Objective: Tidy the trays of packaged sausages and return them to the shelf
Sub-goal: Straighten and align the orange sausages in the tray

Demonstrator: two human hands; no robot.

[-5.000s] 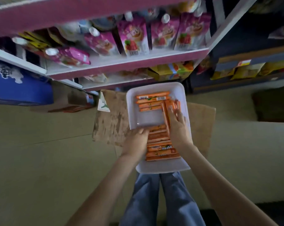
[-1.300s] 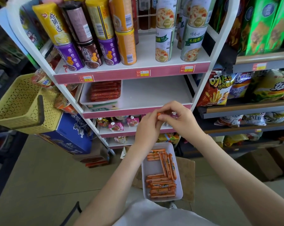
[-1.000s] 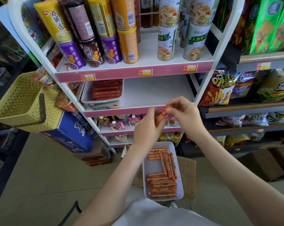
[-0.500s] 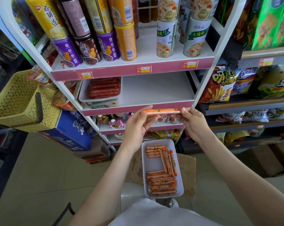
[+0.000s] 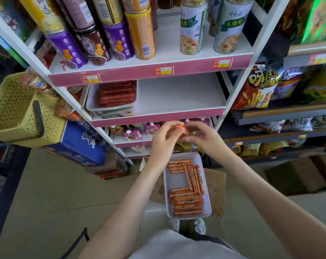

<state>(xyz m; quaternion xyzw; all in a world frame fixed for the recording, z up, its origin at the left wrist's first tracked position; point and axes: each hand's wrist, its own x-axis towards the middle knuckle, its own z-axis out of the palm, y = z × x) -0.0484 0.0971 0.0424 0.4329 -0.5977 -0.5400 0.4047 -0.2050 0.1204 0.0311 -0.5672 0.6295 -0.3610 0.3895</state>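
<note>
Mid-frame, left hand (image 5: 163, 140) and right hand (image 5: 207, 140) pinch one orange sausage stick (image 5: 181, 128), angled upper-left to lower-right, mostly hidden between them.

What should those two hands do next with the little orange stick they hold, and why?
Probably lower the orange sausage and lay it in the white tray below. The left hand and right hand both pinch it up in front of the shelf, while the other sausages lie in rows in the tray, with a bare patch beside them.
</note>
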